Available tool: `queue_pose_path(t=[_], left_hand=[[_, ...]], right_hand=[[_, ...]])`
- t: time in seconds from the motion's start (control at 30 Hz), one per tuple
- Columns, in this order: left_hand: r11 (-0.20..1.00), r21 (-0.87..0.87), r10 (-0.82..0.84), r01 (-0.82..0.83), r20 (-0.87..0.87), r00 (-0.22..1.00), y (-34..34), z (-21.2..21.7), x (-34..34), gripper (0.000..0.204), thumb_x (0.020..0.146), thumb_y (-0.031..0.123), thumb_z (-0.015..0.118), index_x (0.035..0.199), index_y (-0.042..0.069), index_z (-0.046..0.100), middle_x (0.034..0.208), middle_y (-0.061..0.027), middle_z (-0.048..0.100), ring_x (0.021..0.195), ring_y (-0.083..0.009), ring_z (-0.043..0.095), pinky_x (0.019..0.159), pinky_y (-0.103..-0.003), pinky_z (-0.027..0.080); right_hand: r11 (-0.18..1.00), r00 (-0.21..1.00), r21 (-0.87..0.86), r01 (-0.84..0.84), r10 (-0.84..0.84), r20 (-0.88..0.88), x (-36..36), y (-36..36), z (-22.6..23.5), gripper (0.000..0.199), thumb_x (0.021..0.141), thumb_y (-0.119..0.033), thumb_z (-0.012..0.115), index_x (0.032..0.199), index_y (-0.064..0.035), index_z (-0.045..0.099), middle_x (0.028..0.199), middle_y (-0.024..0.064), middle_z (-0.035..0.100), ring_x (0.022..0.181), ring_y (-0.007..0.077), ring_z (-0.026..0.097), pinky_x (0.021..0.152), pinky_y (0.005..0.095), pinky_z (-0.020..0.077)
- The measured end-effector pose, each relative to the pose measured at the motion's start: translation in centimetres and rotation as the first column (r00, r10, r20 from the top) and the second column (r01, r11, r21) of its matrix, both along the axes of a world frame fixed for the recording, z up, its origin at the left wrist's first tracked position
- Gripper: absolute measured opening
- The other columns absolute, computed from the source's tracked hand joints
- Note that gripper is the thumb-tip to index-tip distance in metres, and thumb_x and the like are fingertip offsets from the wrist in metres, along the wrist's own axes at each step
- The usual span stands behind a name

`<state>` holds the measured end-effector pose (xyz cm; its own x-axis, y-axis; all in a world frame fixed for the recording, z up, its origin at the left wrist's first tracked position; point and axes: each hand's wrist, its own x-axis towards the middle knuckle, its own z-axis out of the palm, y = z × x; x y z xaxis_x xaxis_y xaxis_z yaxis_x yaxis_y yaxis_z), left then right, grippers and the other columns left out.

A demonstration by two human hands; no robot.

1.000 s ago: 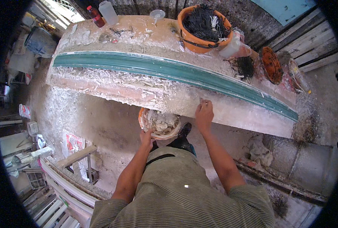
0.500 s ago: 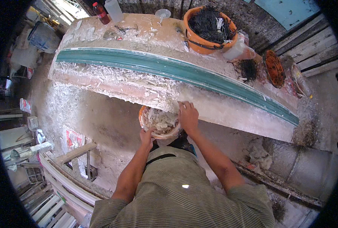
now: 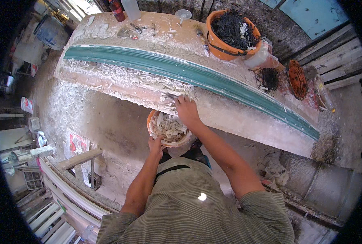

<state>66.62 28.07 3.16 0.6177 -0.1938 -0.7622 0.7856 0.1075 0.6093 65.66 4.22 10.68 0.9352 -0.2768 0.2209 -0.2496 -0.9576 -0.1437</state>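
My left hand (image 3: 155, 146) is closed on the near-left rim of an orange bucket (image 3: 150, 127), holding it just below the table's front edge. Broken white plaster scraps (image 3: 168, 127) lie in the bucket. My right hand (image 3: 186, 110) rests at the table edge above the bucket, fingers curled down onto the surface. A thin greyish edge shows at its fingertips; what it belongs to is hidden. More plaster crumbs (image 3: 136, 79) are strewn left of that hand, along a long green moulding form (image 3: 177, 70) that runs across the table.
At the back stand an orange tub (image 3: 225, 53) of black stringy fibre, a cloudy plastic jug (image 3: 258, 57), a red bottle (image 3: 117, 11) and a clear container (image 3: 131, 9). An orange basin (image 3: 298, 80) leans at the right. A wooden frame (image 3: 81, 159) stands at lower left.
My right hand has moved left and away from me, from above the bucket's right side onto the table edge. The left hand still holds the bucket.
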Motion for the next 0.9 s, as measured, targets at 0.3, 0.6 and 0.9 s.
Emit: queue_pose_path(t=[0.3, 0.6, 0.9], left_hand=[[0.999, 0.031, 0.023, -0.026, 0.079, 0.997, 1.3, -0.4, 1.0, 0.040, 0.081, -0.001, 0.069, 0.118, -0.002, 0.056, 0.105, -0.0157, 0.068, 0.087, -0.0294, 0.073, 0.068, -0.043, 0.065], [0.999, 0.028, 0.019, -0.020, 0.056, 0.998, 1.3, -1.5, 1.8, 0.046, 0.080, -0.002, 0.070, 0.123, -0.002, 0.053, 0.110, -0.0159, 0.067, 0.092, -0.0313, 0.072, 0.070, -0.046, 0.064], [0.998, 0.048, -0.047, 0.048, -0.019, 0.999, 0.0, -1.9, -0.1, 0.047, 0.083, 0.000, 0.069, 0.127, 0.000, 0.052, 0.113, -0.0179, 0.067, 0.093, -0.0326, 0.071, 0.070, -0.046, 0.064]], right_hand=[[0.980, 0.975, 0.198, -0.010, 0.054, -0.218, -2.7, 0.1, 0.3, 0.039, 0.086, -0.014, 0.060, 0.124, -0.0090, 0.066, 0.111, 0.0085, 0.064, 0.108, 0.0276, 0.061, 0.082, 0.0430, 0.0537], [0.972, 0.950, 0.231, -0.047, 0.115, -0.291, -5.4, 0.8, -0.8, 0.042, 0.084, -0.011, 0.059, 0.126, -0.0075, 0.062, 0.120, 0.0082, 0.062, 0.111, 0.0289, 0.057, 0.085, 0.0445, 0.0493], [0.972, 0.955, 0.226, -0.056, 0.118, -0.272, -11.5, 1.0, -1.2, 0.043, 0.089, -0.008, 0.057, 0.132, -0.0050, 0.060, 0.118, 0.0118, 0.062, 0.106, 0.0317, 0.059, 0.087, 0.0454, 0.0503]])
